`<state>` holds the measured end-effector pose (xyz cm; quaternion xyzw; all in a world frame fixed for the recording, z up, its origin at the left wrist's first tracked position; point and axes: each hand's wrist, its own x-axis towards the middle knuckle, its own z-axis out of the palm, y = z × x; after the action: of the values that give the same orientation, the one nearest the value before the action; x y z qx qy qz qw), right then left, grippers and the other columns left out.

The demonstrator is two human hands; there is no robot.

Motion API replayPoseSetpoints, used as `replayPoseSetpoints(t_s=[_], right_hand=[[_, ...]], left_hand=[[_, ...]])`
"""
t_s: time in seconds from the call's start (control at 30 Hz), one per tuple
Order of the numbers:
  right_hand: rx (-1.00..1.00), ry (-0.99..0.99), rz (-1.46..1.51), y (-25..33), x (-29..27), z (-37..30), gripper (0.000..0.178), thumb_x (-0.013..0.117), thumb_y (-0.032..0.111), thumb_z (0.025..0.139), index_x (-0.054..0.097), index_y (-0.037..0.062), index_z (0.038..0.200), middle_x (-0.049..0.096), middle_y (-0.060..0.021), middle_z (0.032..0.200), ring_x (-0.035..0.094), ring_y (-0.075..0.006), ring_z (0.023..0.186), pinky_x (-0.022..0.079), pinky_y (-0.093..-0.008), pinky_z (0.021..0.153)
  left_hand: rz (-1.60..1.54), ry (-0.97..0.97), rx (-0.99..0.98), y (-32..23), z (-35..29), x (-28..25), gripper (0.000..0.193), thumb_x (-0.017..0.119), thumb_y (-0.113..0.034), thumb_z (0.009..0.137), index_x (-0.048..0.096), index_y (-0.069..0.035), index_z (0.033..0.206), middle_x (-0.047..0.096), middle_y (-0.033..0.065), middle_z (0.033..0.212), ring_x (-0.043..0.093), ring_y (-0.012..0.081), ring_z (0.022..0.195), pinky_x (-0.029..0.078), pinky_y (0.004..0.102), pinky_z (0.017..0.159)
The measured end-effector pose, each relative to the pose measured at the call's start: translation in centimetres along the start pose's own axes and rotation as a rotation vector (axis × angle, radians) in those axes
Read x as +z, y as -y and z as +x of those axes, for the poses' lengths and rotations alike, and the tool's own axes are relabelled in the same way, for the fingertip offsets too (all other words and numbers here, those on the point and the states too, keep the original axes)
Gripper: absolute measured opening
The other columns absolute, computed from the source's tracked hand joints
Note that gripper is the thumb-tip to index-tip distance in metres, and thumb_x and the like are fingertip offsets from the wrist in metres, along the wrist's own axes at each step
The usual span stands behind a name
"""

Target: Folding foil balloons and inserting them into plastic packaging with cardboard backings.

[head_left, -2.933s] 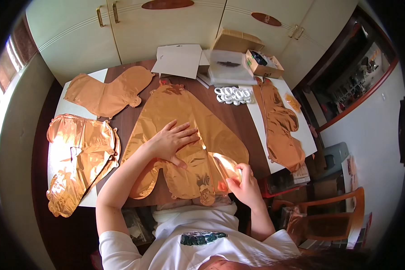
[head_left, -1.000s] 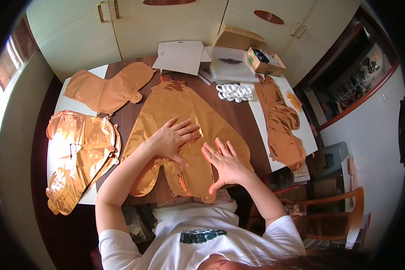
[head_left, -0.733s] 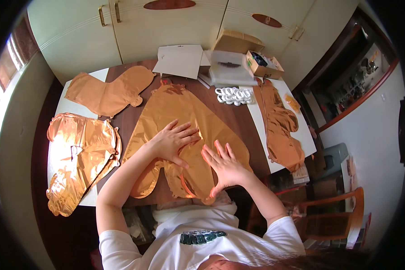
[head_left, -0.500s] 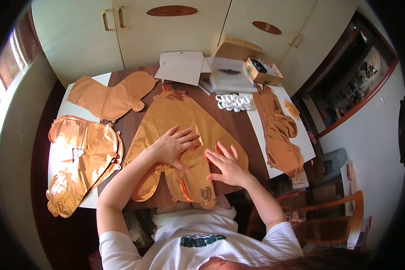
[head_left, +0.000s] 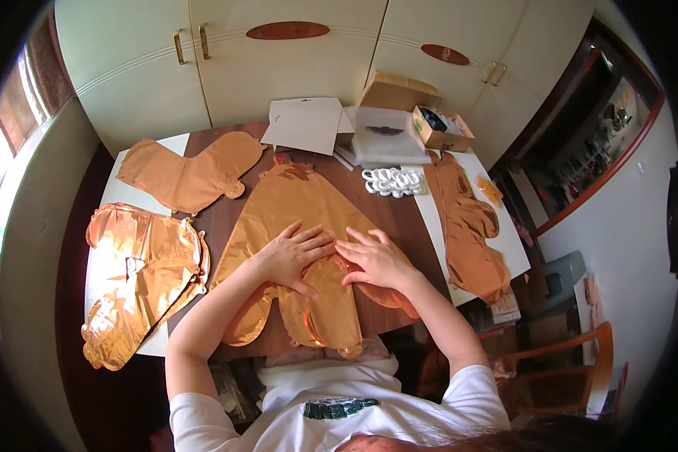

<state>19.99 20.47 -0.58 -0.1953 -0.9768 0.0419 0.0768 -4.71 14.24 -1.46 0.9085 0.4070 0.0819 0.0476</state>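
A flat, uninflated copper foil balloon [head_left: 301,200] lies in front of me, narrow at its far end and splitting into lobes near me. My left hand [head_left: 297,256] rests on its middle, fingers stretched out. Beside it my right hand [head_left: 373,260] lies on the foil too, fingers spread and fingertips close to the left hand's. Neither hand grips anything. Under the right hand the foil is partly hidden, and a lobe [head_left: 388,297] shows below that wrist. On the left lie a matte copper foil balloon [head_left: 184,177] and a shiny, creased one [head_left: 147,279].
Another copper foil balloon [head_left: 467,233] lies at the right, near an orange packet [head_left: 490,190]. White ring-shaped rolls [head_left: 393,181] sit at the back. Behind them are a pale flat card [head_left: 305,124], clear plastic sleeves [head_left: 384,143] and a cardboard box [head_left: 444,139]. A wooden chair [head_left: 599,369] stands right.
My right hand has slid left and slightly farther across the foil, up against the left hand's fingertips. The left hand stays nearly in place. The whole view has shifted slightly.
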Motion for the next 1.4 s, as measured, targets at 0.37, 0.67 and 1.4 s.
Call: replayPoseSetpoints(t_s=[0.37, 0.67, 1.4], right_hand=[[0.004, 0.044, 0.042, -0.6, 0.3, 0.1, 0.072, 0.060, 0.058, 0.074, 0.056, 0.0072, 0.125, 0.050, -0.0046, 0.134, 0.039, -0.0236, 0.130, 0.032, -0.0403, 0.102], [0.056, -0.085, 0.282, -1.4, 2.3, -0.5, 0.081, 0.059, 0.063, 0.074, 0.044, 0.0111, 0.135, 0.044, -0.0055, 0.140, 0.036, -0.0227, 0.133, 0.023, -0.0467, 0.110], [0.026, 0.048, 0.025, -0.6, 1.2, 0.3, 0.088, 0.058, 0.069, 0.070, 0.042, 0.0131, 0.136, 0.040, -0.0058, 0.140, 0.037, -0.0230, 0.129, 0.025, -0.0460, 0.108]], left_hand=[[-0.010, -0.015, -0.014, -0.1, 0.0, -0.3, 0.109, 0.063, -0.074, 0.060, 0.034, -0.007, 0.140, 0.032, 0.0090, 0.147, 0.023, 0.0292, 0.139, 0.015, 0.0502, 0.112], [-0.007, 0.002, -0.014, -0.1, -0.1, -0.4, 0.106, 0.062, -0.075, 0.061, 0.036, -0.007, 0.139, 0.032, 0.0116, 0.147, 0.022, 0.0312, 0.139, 0.015, 0.0506, 0.112], [0.030, 0.046, -0.033, -0.9, -0.9, -1.0, 0.106, 0.060, -0.076, 0.061, 0.036, -0.008, 0.139, 0.034, 0.0125, 0.145, 0.024, 0.0303, 0.138, 0.018, 0.0495, 0.112]])
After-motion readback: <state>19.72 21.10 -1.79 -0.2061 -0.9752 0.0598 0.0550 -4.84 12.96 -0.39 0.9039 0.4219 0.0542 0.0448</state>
